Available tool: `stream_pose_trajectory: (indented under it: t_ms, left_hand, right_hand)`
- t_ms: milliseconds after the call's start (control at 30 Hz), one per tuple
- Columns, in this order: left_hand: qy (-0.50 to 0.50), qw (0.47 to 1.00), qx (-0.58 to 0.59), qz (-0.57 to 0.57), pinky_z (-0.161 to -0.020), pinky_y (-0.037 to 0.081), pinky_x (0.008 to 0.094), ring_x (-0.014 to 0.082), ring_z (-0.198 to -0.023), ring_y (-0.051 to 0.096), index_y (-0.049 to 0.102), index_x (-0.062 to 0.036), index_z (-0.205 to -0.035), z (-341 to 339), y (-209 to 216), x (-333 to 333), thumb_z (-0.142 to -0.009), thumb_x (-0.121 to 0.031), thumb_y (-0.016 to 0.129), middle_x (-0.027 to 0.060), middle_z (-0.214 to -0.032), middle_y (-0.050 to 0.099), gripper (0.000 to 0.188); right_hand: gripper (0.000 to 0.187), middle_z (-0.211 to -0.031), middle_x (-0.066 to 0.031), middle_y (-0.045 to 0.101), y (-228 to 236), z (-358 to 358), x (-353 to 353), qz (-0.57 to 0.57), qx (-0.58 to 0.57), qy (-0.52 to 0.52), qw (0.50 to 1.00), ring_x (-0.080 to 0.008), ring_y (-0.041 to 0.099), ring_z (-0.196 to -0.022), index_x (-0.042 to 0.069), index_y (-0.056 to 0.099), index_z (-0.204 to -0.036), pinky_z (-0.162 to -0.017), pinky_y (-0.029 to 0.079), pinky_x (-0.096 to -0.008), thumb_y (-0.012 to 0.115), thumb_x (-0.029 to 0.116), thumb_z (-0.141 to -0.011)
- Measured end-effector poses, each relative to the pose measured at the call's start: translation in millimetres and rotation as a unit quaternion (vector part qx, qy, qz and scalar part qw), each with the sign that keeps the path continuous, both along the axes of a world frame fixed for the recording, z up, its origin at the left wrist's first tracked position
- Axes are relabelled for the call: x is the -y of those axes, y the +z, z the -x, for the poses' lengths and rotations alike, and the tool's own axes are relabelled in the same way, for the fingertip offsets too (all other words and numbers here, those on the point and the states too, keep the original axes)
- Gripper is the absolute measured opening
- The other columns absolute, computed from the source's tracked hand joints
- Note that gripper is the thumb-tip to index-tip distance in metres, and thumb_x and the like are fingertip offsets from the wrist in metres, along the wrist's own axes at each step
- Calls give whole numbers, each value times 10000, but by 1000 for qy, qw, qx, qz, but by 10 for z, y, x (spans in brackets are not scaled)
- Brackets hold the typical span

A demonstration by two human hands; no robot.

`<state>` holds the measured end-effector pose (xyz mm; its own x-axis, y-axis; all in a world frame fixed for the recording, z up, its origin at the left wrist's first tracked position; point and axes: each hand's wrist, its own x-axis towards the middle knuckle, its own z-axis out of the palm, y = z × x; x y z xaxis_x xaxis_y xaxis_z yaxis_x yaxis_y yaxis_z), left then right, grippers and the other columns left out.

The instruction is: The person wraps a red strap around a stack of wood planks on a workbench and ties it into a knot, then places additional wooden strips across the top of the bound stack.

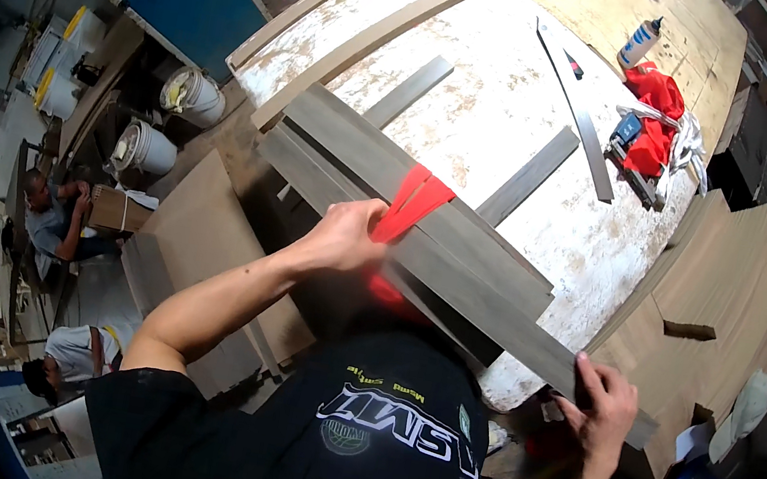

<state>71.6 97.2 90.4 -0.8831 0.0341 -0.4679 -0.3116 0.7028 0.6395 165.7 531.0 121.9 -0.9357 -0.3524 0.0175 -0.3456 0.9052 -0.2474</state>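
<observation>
Several long grey-brown wooden boards (pixel 481 291) lie together at a slant across the near edge of the white-smeared worktable (pixel 465 116). My left hand (pixel 349 234) is closed on a red cloth (pixel 422 203), part of which drapes over the boards. More red shows blurred below that hand. At the right, my right hand (pixel 604 403) grips the end of the nearest long board, thumb and fingers on opposite sides. Dark gaps show between some boards, and their undersides are hidden.
Two short grey strips (pixel 531 175) lie crosswise on the table. Beyond are a thin dark strip (pixel 577 115), a glue bottle (pixel 640 41), a red cloth bundle (pixel 657 108) and a blue-ended tool (pixel 627 130). Stacked panels (pixel 722 306) stand right; buckets (pixel 193 94) and two people are left.
</observation>
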Motion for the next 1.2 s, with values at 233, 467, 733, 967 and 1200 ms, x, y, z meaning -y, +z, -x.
stream_pose_trajectory:
  t_ms: [233,467,733,967,1200]
  left_hand:
    - [111,992,-18,-60,-844,532,330,203,-920,688,657,11,-1113,-118,-192,-45,-765,-89,692,132,-978,721,364]
    - [11,999,35,-31,-1061,342,387,285,-1025,670,651,-23,-1162,-15,-97,4,-791,-231,672,169,-1029,724,426]
    - [-15,998,-45,39,-1004,427,393,285,-977,692,648,-20,-1092,-45,-149,-40,-759,-271,732,153,-987,728,425]
    - [-8,1000,-21,-6,-892,534,344,207,-971,706,655,2,-1154,-34,-89,2,-786,-179,717,140,-1025,734,415]
    - [0,999,-25,-27,-889,527,322,177,-953,695,660,3,-1146,-65,-178,38,-807,-160,710,110,-1026,731,379]
  right_hand:
    - [626,-1042,-87,653,192,86,-83,-14,-43,29,999,-287,605,-940,160,678,-1279,-815,449,-396,813,367,-705]
    - [455,-954,-112,691,85,24,-80,54,26,31,998,-322,648,-850,109,704,-1178,-785,486,-405,809,249,-757]
    - [446,-794,-132,567,-127,-367,98,208,223,-108,946,-232,583,-700,59,607,-1333,-669,472,-294,669,54,-891]
    - [645,-869,-110,604,23,-481,295,113,179,-34,977,-292,623,-724,162,644,-1315,-663,515,-349,846,231,-707]
    - [611,-1048,-138,664,238,-383,233,98,132,6,986,-325,680,-857,174,679,-1271,-751,558,-375,824,185,-678]
